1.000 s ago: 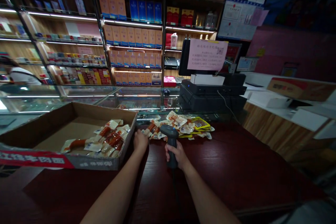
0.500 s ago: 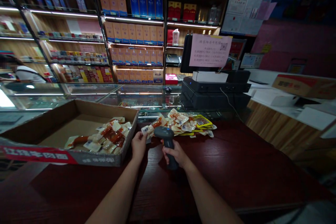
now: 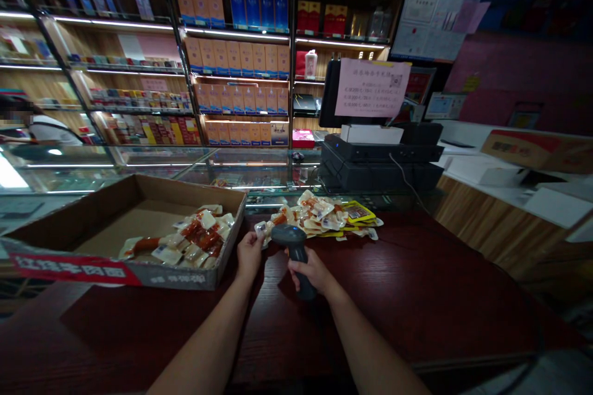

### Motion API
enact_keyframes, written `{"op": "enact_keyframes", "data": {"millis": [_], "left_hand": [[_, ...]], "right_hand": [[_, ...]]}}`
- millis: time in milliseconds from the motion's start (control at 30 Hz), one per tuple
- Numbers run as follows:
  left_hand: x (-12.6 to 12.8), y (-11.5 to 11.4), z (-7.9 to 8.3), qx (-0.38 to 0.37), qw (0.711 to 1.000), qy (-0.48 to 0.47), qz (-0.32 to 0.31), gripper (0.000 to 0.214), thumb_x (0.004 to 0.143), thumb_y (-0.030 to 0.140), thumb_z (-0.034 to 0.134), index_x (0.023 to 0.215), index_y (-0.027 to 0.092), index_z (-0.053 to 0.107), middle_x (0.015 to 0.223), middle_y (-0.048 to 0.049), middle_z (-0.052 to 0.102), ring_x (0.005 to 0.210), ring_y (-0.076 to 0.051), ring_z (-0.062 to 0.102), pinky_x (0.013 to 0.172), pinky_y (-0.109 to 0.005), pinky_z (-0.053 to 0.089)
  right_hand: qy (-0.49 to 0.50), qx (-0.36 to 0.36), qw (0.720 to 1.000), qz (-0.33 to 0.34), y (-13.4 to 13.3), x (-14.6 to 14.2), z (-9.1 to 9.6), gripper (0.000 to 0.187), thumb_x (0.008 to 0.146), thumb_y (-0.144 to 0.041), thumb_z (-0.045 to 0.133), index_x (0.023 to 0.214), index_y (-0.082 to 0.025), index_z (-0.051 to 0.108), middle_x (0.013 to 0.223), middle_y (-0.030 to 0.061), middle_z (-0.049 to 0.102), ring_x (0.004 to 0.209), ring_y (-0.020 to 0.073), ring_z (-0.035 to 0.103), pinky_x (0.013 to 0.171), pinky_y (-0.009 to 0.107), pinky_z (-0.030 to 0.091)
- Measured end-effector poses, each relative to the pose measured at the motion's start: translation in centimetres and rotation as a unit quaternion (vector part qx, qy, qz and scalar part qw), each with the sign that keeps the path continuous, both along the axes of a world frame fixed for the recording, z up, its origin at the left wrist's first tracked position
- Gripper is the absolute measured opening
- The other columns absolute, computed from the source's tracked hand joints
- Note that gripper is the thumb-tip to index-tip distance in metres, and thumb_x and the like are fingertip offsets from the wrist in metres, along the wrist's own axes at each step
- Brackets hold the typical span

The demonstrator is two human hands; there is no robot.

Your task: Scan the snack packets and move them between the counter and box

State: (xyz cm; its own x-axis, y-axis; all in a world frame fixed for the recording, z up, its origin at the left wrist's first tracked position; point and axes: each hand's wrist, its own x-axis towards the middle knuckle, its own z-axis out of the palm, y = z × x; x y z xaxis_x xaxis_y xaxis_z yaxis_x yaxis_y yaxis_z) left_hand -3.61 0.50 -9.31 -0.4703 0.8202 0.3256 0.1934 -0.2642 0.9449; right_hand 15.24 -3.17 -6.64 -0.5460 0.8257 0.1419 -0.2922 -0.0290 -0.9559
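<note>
My right hand [image 3: 309, 273] is closed round the grip of a dark barcode scanner [image 3: 291, 242], whose head points left. My left hand [image 3: 249, 254] pinches a small white-and-red snack packet [image 3: 260, 229] just in front of the scanner head. Both hands are over a dark red wooden counter [image 3: 417, 296]. A pile of similar snack packets [image 3: 324, 217] lies on the counter just beyond the scanner. To the left stands an open cardboard box [image 3: 115, 197] with several more packets [image 3: 194, 241] in its right half.
A black cash register with a monitor and pink paper notice [image 3: 373, 136] stands behind the pile. A glass display case [image 3: 139, 166] runs along the back. Lit shelves of boxed goods [image 3: 241, 62] fill the wall. A person [image 3: 32, 126] is at far left.
My left hand has lifted a packet from the edge of the pile and holds it in front of the scanner. The scanner head has turned slightly left. The view has shifted a little.
</note>
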Motion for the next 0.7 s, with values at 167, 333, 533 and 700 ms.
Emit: {"op": "enact_keyframes", "data": {"millis": [167, 333, 533, 700], "left_hand": [[-0.1, -0.1, 0.0, -0.031, 0.995, 0.084, 0.038, 0.019, 0.069, 0.033, 0.057, 0.062, 0.015, 0.057, 0.058, 0.0008, 0.057, 0.057, -0.012, 0.049, 0.054, -0.022, 0.037], [0.2, -0.2, 0.5, -0.01, 1.0, 0.007, 0.007, 0.029, 0.069, 0.044, 0.057, 0.066, 0.015, 0.058, 0.059, 0.0, 0.057, 0.057, -0.013, 0.051, 0.056, -0.023, 0.04], [0.6, -0.6, 1.1, -0.004, 1.0, -0.013, 0.003, 0.028, 0.065, 0.044, 0.06, 0.063, 0.016, 0.057, 0.058, -0.0006, 0.059, 0.056, -0.013, 0.052, 0.055, -0.023, 0.041], [1.3, -1.3, 3.0, 0.006, 1.0, 0.001, 0.026, 0.026, 0.068, 0.042, 0.058, 0.065, 0.016, 0.058, 0.059, -0.0013, 0.062, 0.056, -0.014, 0.054, 0.056, -0.024, 0.042]], "right_hand": [[0.002, -0.004, 1.0, 0.004, 0.1, 0.0, -0.1, 0.038, 0.069, -0.034, 0.069, 0.095, -0.016, 0.048, 0.056, -0.0067, 0.055, 0.034, 0.0087, 0.05, 0.033, 0.02, 0.043], [0.006, 0.0, 1.0, 0.001, 0.1, 0.0, -0.1, 0.037, 0.069, -0.033, 0.068, 0.096, -0.016, 0.048, 0.055, -0.007, 0.055, 0.034, 0.0088, 0.05, 0.033, 0.02, 0.043], [0.021, -0.017, 1.0, 0.002, -0.1, -0.2, -0.1, 0.042, 0.068, -0.032, 0.068, 0.101, -0.014, 0.05, 0.056, -0.0061, 0.056, 0.034, 0.009, 0.05, 0.032, 0.02, 0.043], [0.048, -0.019, 0.999, -0.01, -0.2, -1.0, 1.4, 0.042, 0.068, -0.032, 0.068, 0.101, -0.014, 0.05, 0.057, -0.0058, 0.056, 0.035, 0.0082, 0.049, 0.033, 0.021, 0.044]]}}
